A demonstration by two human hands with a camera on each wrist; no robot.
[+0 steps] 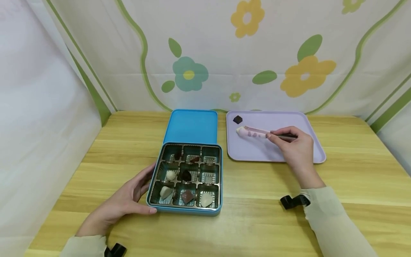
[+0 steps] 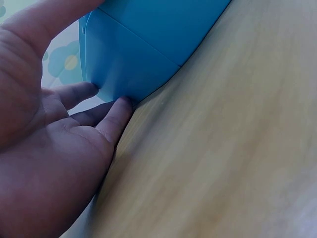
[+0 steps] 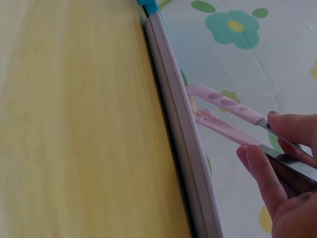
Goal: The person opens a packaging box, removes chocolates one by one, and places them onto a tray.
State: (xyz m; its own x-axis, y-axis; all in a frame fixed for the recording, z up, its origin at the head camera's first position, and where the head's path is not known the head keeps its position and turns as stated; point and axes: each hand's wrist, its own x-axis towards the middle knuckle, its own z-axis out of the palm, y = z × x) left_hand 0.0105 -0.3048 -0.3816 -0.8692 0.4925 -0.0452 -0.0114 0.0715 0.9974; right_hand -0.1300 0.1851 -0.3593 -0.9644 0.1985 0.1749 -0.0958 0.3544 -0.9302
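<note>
My right hand (image 1: 297, 144) holds a pair of tongs (image 3: 230, 104) with pink tips and metal handles. Between the tips, a small cream-coloured piece (image 3: 192, 103) partly shows, over the lilac tray (image 1: 257, 153). A dark chocolate (image 1: 238, 119) lies on the tray just behind the tips. With thumb and fingers around its left front corner, my left hand (image 1: 128, 198) holds a blue tin (image 2: 133, 54). Inside, a divided insert has chocolates in several compartments, among them a white one (image 1: 206, 200) at front right and a brown one (image 1: 187, 196) at front middle.
The tin's blue lid (image 1: 192, 125) lies behind it, left of the tray. All stand on a wooden table (image 1: 253, 214). A flower-patterned cloth (image 1: 218, 46) hangs along the table's back edge, and white cloth (image 1: 41, 107) hangs at the left.
</note>
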